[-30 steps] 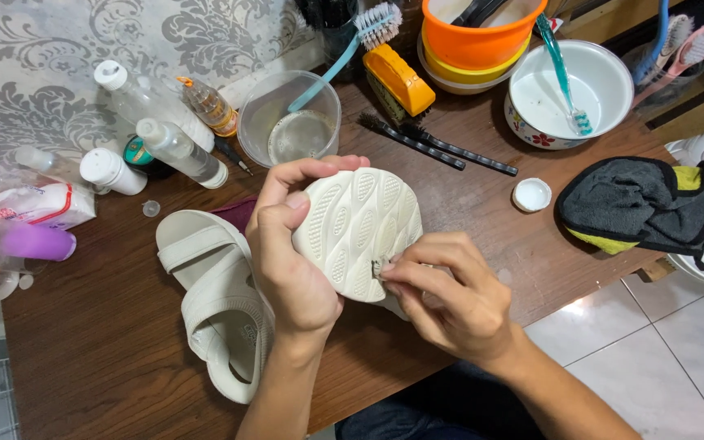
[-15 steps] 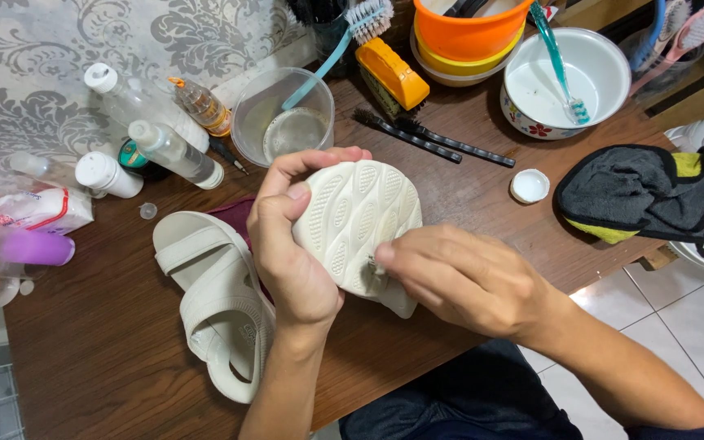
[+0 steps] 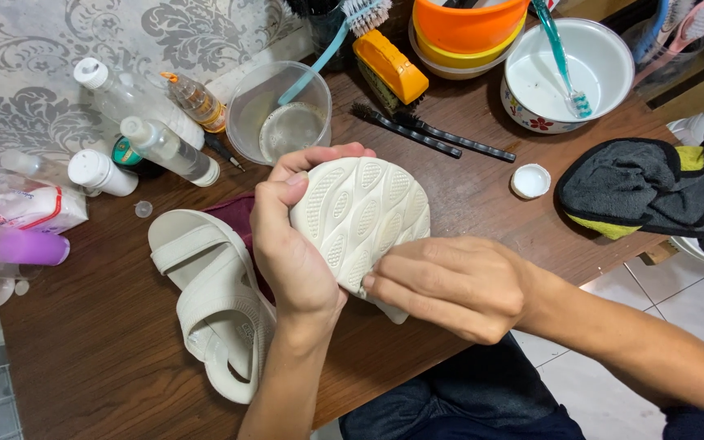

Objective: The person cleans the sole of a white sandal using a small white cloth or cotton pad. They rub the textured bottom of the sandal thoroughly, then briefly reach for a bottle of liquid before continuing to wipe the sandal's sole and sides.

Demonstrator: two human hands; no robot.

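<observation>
A person's left hand (image 3: 291, 244) grips a cream sandal (image 3: 360, 216) sole-up above the brown table (image 3: 83, 358), fingers wrapped over the toe end, while the right hand (image 3: 450, 285) lies across the sole's lower edge with its fingers curled against the tread; whether they pinch some small tool there cannot be told. A second ago the right hand sat lower, fingertips pinched at one spot near the heel edge; it has since slid up and flattened over the sole, which suggests the work on the tread is moving from one groove to the next. The sandal itself has hardly shifted. Its twin, a second sandal (image 3: 213, 314), lies strap-up on the table just left of the held one, over a maroon cloth (image 3: 234, 213). Beyond the held sandal stands a clear cup (image 3: 280, 110) with a toothbrush in it; to its right, well apart, lie a white bottle cap (image 3: 530, 180) and a grey-and-yellow cloth (image 3: 641, 187).
</observation>
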